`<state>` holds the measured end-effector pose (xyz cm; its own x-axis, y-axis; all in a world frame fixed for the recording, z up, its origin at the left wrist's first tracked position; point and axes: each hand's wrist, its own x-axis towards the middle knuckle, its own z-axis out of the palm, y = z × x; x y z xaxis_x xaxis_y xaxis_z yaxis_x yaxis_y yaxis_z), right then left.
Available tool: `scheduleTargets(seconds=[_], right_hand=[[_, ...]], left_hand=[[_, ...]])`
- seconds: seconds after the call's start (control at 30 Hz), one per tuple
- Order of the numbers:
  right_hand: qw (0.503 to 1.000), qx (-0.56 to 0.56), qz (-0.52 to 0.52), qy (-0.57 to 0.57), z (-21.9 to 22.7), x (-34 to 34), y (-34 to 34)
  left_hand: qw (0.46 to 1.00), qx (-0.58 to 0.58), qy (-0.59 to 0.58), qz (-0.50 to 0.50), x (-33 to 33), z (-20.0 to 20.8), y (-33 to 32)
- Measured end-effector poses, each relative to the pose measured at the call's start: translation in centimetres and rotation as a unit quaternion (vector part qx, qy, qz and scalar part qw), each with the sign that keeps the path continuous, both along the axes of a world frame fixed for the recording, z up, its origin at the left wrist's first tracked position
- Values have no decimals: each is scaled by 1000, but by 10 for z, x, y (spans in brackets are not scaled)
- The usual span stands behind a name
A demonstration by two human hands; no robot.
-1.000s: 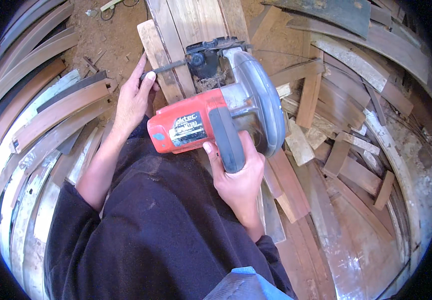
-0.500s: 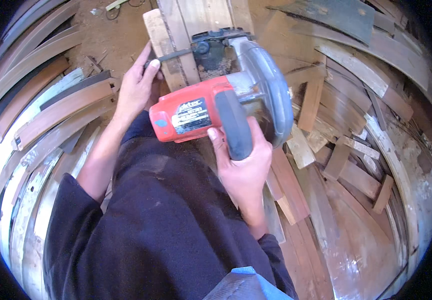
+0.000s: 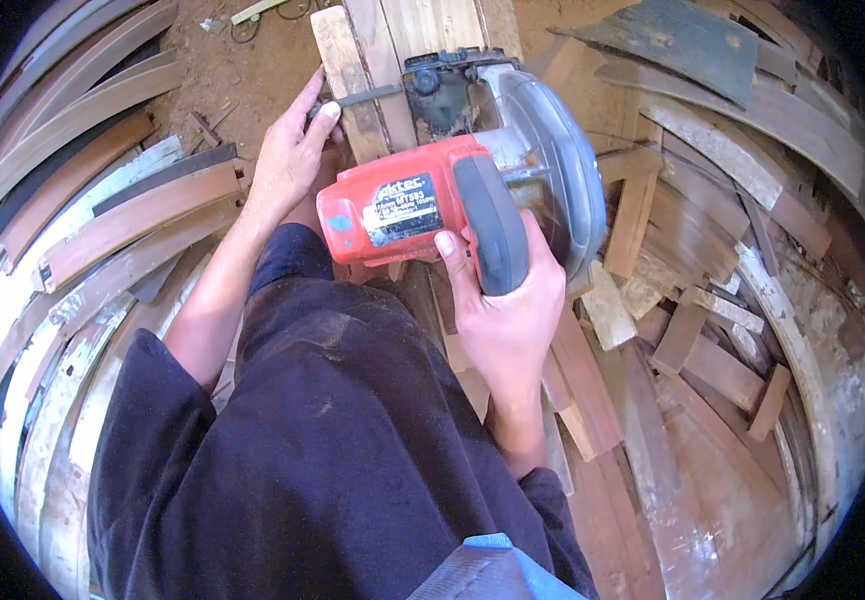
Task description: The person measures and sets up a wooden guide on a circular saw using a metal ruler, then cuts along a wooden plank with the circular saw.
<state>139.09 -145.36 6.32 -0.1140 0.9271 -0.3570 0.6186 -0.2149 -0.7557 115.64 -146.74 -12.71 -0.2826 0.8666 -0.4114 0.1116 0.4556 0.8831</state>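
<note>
My right hand is wrapped round the dark rear handle of a red circular saw, its thumb along the handle's left side. The saw's grey blade guard faces right, and its black base plate rests over pale wooden boards laid side by side. From the base plate a thin metal guide bar sticks out to the left across the boards. My left hand pinches the bar's outer end, thumb on top, with the index finger stretched along the leftmost board's edge. The blade is hidden.
Long planks are stacked along the left. More planks and a dark flat panel lie at the far right. Short wood offcuts are heaped at right, beside a reddish board. Brown dirt floor shows at the far left.
The saw, the boards and both hands sit slightly farther and more to the right in the picture, which has itself shifted a little. Both grips look the same.
</note>
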Motion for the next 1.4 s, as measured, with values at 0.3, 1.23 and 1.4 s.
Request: scheduleTargets(seconds=[0.3, 1.23, 1.4], right_hand=[[999, -44, -7, 3, 8, 19, -16], [991, -127, -12, 33, -19, 140, -159], [986, -160, 22, 48, -17, 145, -153]], left_hand=[[998, -13, -56, 17, 21, 16, -13], [995, -71, -67, 11, 129, 7, -150], [994, -93, -59, 8, 133, 12, -145]])
